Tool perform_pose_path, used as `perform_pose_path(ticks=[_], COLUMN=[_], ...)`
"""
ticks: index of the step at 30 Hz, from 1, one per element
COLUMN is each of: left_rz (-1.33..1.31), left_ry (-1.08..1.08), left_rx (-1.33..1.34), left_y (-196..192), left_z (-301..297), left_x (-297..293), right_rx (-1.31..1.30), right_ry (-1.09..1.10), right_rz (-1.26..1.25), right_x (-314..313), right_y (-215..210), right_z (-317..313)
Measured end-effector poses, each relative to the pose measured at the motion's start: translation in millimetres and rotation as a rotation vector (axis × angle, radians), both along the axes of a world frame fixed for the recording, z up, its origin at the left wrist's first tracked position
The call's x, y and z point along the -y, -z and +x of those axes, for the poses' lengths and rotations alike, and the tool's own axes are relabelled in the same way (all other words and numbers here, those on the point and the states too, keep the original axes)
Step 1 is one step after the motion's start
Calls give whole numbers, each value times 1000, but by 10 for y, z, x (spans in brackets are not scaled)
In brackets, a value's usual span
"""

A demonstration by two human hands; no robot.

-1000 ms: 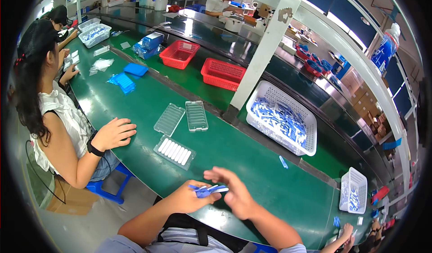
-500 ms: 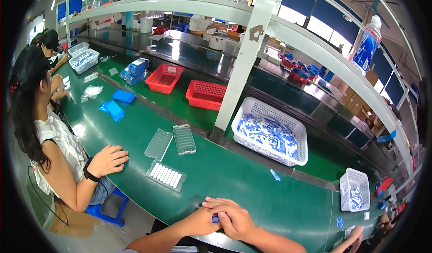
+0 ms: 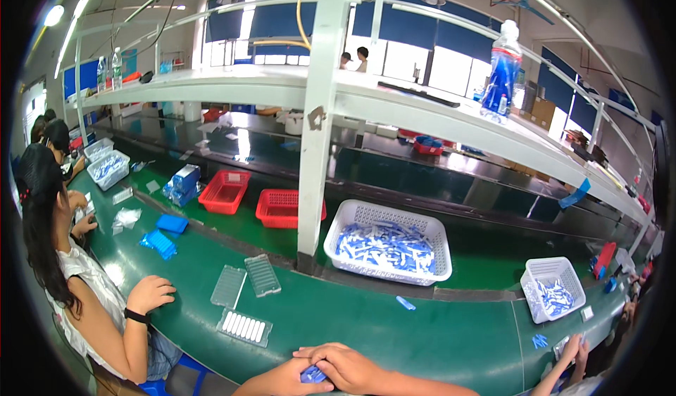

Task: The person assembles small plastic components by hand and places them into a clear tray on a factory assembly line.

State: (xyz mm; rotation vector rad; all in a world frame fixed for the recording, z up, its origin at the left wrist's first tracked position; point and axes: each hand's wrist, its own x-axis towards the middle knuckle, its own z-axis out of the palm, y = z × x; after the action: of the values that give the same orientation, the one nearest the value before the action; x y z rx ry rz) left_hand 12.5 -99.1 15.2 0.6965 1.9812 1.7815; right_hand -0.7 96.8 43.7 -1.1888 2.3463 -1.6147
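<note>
My left hand (image 3: pixel 287 378) and my right hand (image 3: pixel 350 368) are clasped together at the table's near edge. Between them shows a small blue plastic piece (image 3: pixel 312 375); its full shape is hidden by my fingers. The right hand lies partly over the left, and both are closed round the piece. Left of and beyond my hands is a clear tray (image 3: pixel 244 327) with a row of several white sticks. Behind it lie two clear ribbed trays, one (image 3: pixel 229 287) beside the other (image 3: pixel 263 275), with no sticks visible in them.
A white basket (image 3: pixel 440 273) of blue-and-white pieces stands beyond, right of a white post (image 3: pixel 313 185). One loose blue piece (image 3: pixel 405 302) lies nearer. Two red baskets (image 3: pixel 224 192) stand left of the post. A co-worker's hand (image 3: pixel 151 294) rests on the table at left; another white basket (image 3: pixel 554 316) is at right.
The view has tilted up and turned slightly, so the table and my hands sit lower in the picture. My hands stay clasped, and more of the blue piece shows between them.
</note>
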Motion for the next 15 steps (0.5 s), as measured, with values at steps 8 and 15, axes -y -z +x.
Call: perform_pose_path(ticks=[8, 15], left_rz=[91, 138], left_ry=[92, -68], left_rx=[-2, 149], left_y=[85, 85], left_z=[-16, -29], left_x=[-43, -239], right_rx=[-256, -244], right_ry=[-108, 39], right_rz=[143, 264], right_x=[-27, -133], right_y=[-297, -197], right_z=[8, 48])
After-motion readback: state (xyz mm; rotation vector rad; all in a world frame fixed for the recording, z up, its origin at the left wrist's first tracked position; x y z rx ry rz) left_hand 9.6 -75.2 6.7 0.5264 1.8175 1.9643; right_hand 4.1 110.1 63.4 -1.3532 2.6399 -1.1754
